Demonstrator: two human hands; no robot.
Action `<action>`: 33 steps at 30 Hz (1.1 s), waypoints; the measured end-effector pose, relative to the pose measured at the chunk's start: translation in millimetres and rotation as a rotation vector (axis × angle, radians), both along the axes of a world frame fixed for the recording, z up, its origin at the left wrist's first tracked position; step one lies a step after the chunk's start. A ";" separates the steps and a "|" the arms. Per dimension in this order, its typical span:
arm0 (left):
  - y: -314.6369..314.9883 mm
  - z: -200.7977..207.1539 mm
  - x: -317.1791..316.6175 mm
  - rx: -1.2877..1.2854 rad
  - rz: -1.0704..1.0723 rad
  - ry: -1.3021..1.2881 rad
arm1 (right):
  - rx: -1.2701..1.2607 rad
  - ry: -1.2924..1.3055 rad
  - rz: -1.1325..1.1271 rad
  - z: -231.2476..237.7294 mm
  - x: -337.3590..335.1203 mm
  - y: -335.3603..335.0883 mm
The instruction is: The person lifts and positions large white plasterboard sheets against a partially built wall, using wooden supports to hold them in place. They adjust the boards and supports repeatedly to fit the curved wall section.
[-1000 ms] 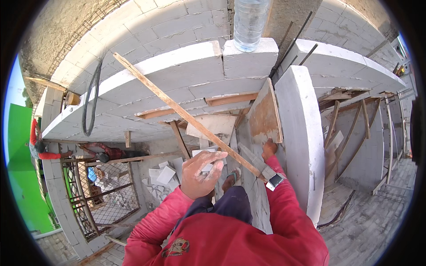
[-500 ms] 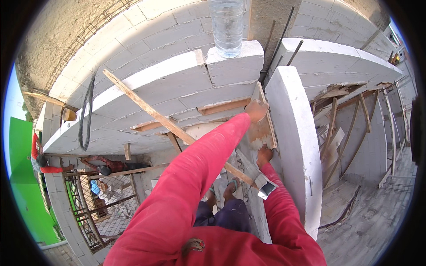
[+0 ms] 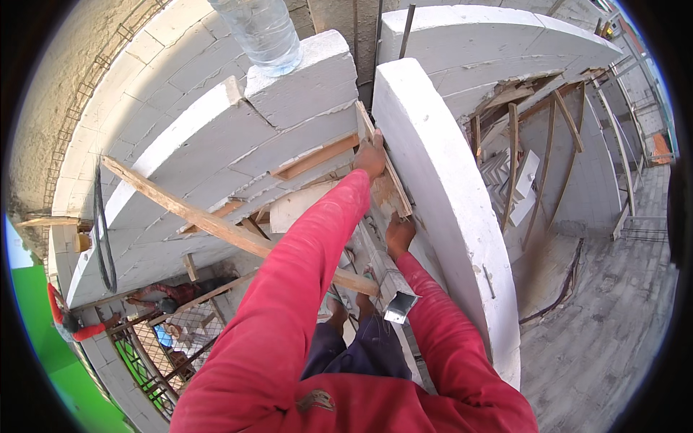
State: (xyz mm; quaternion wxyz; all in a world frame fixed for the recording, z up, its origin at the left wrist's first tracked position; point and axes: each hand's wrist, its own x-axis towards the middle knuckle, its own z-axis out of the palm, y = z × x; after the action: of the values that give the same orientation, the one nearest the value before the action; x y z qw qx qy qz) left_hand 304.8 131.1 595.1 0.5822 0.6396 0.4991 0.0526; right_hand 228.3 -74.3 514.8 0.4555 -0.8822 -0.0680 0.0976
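A short wooden board (image 3: 390,193) with a strip along its edge stands against the white block wall, in the corner beside a taller white wall. My left hand (image 3: 370,156) is closed over the board's upper part. Lower down, my right hand (image 3: 400,234) grips its bottom end, with the fingers partly hidden. Under my left forearm passes a long wooden pole (image 3: 191,213), lying slantwise. Close to my right forearm is the open end of a square metal tube (image 3: 400,307).
A clear plastic bottle (image 3: 261,36) stands on the wall top. Dark cable (image 3: 103,231) hangs over the left wall. A wooden ledge (image 3: 317,157) juts from the blocks. Two other people (image 3: 72,325) are below at left, near a metal grille (image 3: 162,346). Wooden props (image 3: 511,166) lean at right.
My view has turned, so the walls, bottle and pole appear farther left. Both hands keep their hold on the board, which remains by the corner.
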 end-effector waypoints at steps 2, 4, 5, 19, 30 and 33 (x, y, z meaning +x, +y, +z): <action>4.3 17.2 -4.1 -0.023 -0.043 0.004 | 0.011 0.072 0.000 2.6 -0.5 -0.9; 11.9 37.9 -8.4 -0.129 -0.104 -0.003 | 0.022 0.102 0.006 7.0 -0.8 -1.1; 14.6 46.6 -13.4 -0.226 -0.141 -0.010 | 0.028 0.076 0.013 9.9 -1.7 -1.8; 21.0 68.5 -44.4 -0.389 -0.318 0.108 | 0.130 0.529 0.171 67.7 -16.7 -64.3; 27.6 91.8 -76.6 -0.362 -0.327 0.093 | 0.178 0.428 0.424 274.1 -57.3 -167.2; 19.3 85.8 -75.8 -0.381 -0.307 0.053 | 0.190 0.319 0.507 333.2 -49.1 -178.7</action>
State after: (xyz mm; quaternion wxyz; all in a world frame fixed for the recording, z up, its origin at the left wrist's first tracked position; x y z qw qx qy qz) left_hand 229.0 150.4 680.9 0.6802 0.5880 0.4119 -0.1482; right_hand 179.2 -253.0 848.0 0.5022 -0.7641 -0.2222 0.3384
